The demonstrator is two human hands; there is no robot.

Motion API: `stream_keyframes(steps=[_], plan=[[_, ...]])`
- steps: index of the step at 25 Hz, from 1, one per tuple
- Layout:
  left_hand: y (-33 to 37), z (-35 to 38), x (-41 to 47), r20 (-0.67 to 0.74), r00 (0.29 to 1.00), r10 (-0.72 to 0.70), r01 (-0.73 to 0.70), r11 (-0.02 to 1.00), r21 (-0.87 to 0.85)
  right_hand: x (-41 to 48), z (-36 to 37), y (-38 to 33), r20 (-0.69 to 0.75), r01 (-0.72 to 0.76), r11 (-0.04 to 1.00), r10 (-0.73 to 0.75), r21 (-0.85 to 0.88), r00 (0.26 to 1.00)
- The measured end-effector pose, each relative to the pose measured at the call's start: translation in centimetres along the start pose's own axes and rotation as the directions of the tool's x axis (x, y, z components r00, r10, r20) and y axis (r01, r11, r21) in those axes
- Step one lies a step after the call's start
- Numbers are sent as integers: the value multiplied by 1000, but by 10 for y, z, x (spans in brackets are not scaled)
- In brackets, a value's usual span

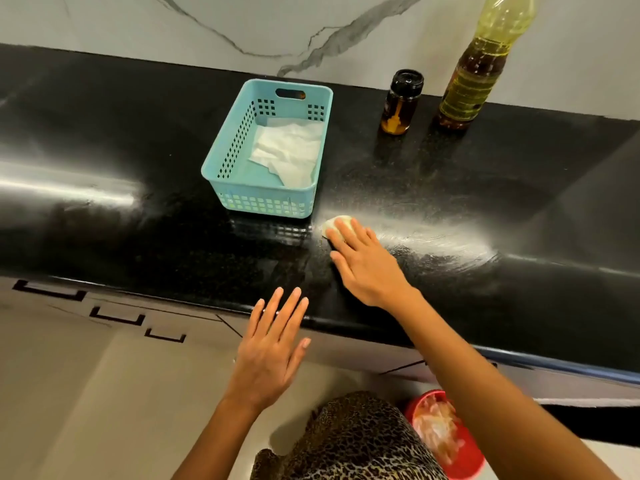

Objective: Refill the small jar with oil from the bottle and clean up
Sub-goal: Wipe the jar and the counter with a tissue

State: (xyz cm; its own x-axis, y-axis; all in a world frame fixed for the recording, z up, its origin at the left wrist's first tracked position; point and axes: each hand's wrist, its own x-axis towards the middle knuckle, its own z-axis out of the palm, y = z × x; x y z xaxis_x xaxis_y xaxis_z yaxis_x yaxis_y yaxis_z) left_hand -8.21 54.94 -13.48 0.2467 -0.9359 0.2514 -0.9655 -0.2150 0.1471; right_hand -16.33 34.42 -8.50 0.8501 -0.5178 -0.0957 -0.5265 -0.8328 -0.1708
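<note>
In the head view, a black counter is seen running along a marbled wall. The right hand is laid flat on a small pale wad, which is pressed against the counter under straight fingers. The wad is not gripped. It lies just beside the near right corner of a teal basket. Fine streaks are shown in the sheen on the counter to the right of that hand.

The left hand is held over the counter's front edge with its fingers straight and slightly spread, and nothing is held in it. Whether the edge is touched cannot be told.

A white tissue is seen lying crumpled inside the basket. The jar is stood upright near the wall, right of the basket and apart from it, with its black lid on. The bottle is stood upright just right of the jar, partly filled with yellow oil. Its top is cut off by the frame.

On the floor below, a red bin with crumpled contents is seen beside a leopard-print garment.
</note>
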Motion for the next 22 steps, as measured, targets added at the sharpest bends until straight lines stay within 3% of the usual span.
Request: stream_keyframes(steps=[2, 4, 7, 9, 11, 13, 15, 20, 22], plan=[[-2, -9, -2, -23, 999, -25, 24, 997, -78, 2, 1, -22, -7, 14, 999, -13, 37, 1000], [-7, -17, 4, -62, 994, -90, 81, 988, -134, -24, 13, -46, -22, 147, 989, -146, 31, 989], [-17, -21, 24, -85, 981, -172, 163, 981, -102, -84, 26, -45, -75, 239, 970, -241, -35, 968], [-22, -19, 34, -31, 979, -203, 203, 979, -22, -101, 25, -11, -102, 127, 990, -133, -66, 986], [-22, -17, 37, 11, 975, -224, 223, 974, 51, -97, 14, 36, -130, -106, 993, 98, -52, 987], [-21, -17, 37, 38, 975, -218, 216, 974, 62, -77, 0, 74, -89, -354, 935, 356, 34, 930], [-21, -18, 36, 51, 975, -215, 212, 975, 63, -54, -8, 74, -70, -417, 904, 424, 92, 903], [-21, -22, 36, 77, 973, -217, 212, 975, 65, -64, 25, -45, -92, -33, 999, 36, 35, 995], [-22, -22, 37, 89, 973, -213, 208, 976, 63, -99, 34, -60, -129, 15, 1000, -12, 26, 992]])
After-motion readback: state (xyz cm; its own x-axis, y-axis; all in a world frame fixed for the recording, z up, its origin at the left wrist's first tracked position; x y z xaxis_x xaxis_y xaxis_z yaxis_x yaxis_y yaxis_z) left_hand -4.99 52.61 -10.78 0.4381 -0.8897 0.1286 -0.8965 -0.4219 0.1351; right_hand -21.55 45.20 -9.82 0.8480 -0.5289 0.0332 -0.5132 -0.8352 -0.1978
